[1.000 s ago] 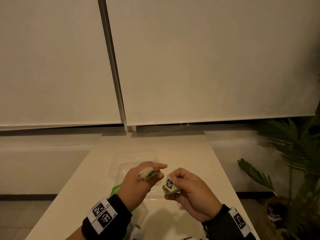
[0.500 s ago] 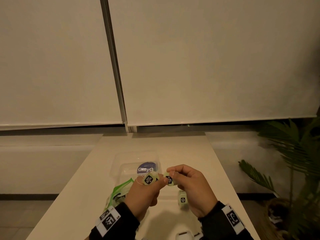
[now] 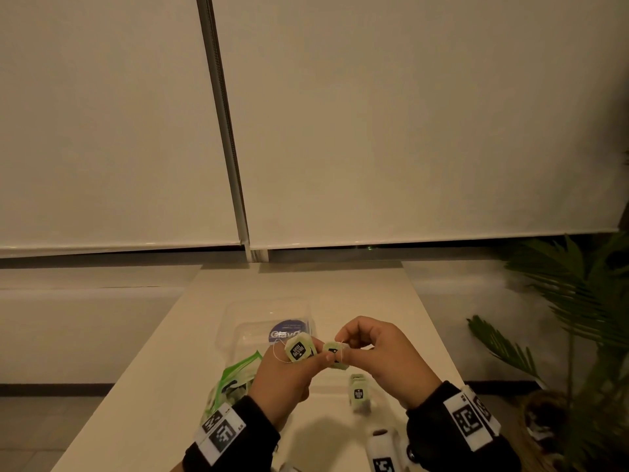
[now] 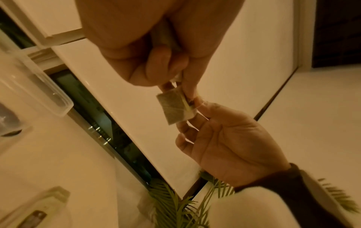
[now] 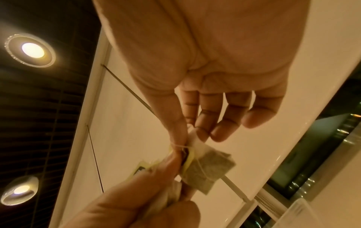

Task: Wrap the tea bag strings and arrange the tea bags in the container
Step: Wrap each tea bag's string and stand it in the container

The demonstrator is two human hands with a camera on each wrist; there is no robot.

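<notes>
Since a second ago the two hands have drawn together above the near half of the desk (image 3: 190, 335), and the blue-labelled floor of the clear plastic container (image 3: 238, 321), then hidden behind the left hand, now shows beyond the knuckles. The left hand (image 3: 282, 379) pinches a pale green paper tag (image 3: 299, 349) with black print between thumb and fingers, and a thin loop of string (image 3: 277, 349) arcs out to the left of it. The right hand (image 3: 384, 356) pinches the tea bag (image 3: 337, 356) between thumb and forefinger, its other fingers loosely curled. In the left wrist view the tea bag (image 4: 175, 108) hangs square between both sets of fingertips; in the right wrist view the string (image 5: 181, 145) crosses the top of the bag (image 5: 209, 171) and a strand runs down its face, so some wrapping looks under way, though I cannot tell how many turns are on.

As for progress: this bag is neither finished nor in the container, which sits just beyond the hands and shows no bags that I can make out. A small stack of tea bags (image 3: 358, 391) lies on the desk near the right wrist, whether wrapped or not I cannot say. A green packet (image 3: 235, 379) lies to the left, partly behind the left wrist. Most of the job seems left
</notes>
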